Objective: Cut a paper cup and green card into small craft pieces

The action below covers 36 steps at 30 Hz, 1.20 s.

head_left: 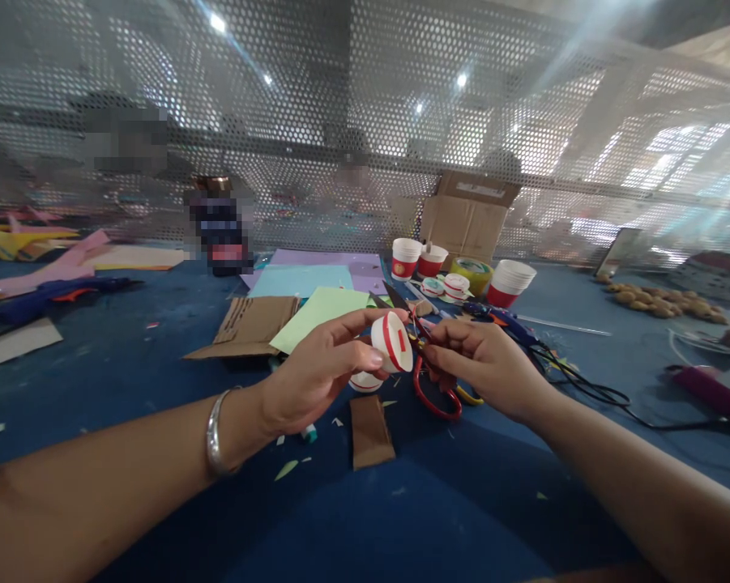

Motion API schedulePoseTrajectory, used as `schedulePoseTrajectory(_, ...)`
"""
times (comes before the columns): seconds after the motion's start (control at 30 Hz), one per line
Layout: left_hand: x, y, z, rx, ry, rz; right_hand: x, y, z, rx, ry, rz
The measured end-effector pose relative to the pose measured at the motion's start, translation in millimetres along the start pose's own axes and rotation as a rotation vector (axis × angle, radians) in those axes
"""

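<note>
My left hand [307, 372], with a silver bangle at the wrist, pinches a cut-off paper cup base [389, 344], white with red stripes and tilted. My right hand [486, 360] is closed on red-handled scissors [441, 414]. Their dark blades point up and away, just behind the cup piece; whether they touch it I cannot tell. Partly hidden below the left fingers, another white cup piece [365, 383] lies on the table. A small brown cardboard strip [372, 437] rests nearer to me, among paper scraps.
Coloured paper sheets [322, 316] and folded cardboard [255, 324] lie ahead. Paper cups [406, 257], a tape roll [472, 275] and a cup stack [510, 283] stand behind my right hand. Blue glue guns [54, 295] lie on both sides; a black cable [589, 389] runs right. Perforated metal mesh [316, 105] borders the back.
</note>
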<state>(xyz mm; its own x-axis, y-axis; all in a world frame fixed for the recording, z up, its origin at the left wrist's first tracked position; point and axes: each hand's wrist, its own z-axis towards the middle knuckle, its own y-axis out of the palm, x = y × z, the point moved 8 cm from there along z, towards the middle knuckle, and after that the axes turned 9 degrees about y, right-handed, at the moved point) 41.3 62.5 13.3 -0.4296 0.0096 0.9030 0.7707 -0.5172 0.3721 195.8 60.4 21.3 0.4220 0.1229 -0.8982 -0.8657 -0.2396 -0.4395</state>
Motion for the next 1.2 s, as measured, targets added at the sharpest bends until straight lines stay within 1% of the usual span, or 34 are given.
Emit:
schedulePoseTrajectory(0.1,-2,4.0,-2,-0.081,0.009,0.052,-2,0,-2,0.033,-0.038,-0.080)
schedulePoseTrajectory(0.2,-2,5.3,-2,-0.145,0.031,0.104,-3,0,-3,0.062,-0.041,-0.112)
schedulePoseTrajectory(0.37,0,8.6,-3,-0.210,0.061,0.130,0,2,-3,0.072,0.007,-0.088)
schedulePoseTrajectory(0.47,2,12.5,-4,-0.229,0.081,0.157,2,2,-4,0.093,0.028,-0.107)
schedulePoseTrajectory(0.67,2,17.7,-5,-0.246,0.069,0.241,2,1,-6,0.113,0.031,-0.165)
schedulePoseTrajectory(0.77,1,18.4,-7,-0.246,0.076,0.270,2,0,-5,0.092,0.032,-0.188)
schedulePoseTrajectory(0.9,1,16.0,-6,-0.215,0.072,0.216,1,0,-4,0.071,0.015,-0.209)
schedulePoseTrajectory(1.03,0,10.5,-3,-0.178,0.066,0.156,0,-2,-5,0.083,0.032,-0.136)
schedulePoseTrajectory(1.2,0,4.4,-2,-0.153,0.089,0.176,1,-3,-5,0.114,0.033,-0.055)
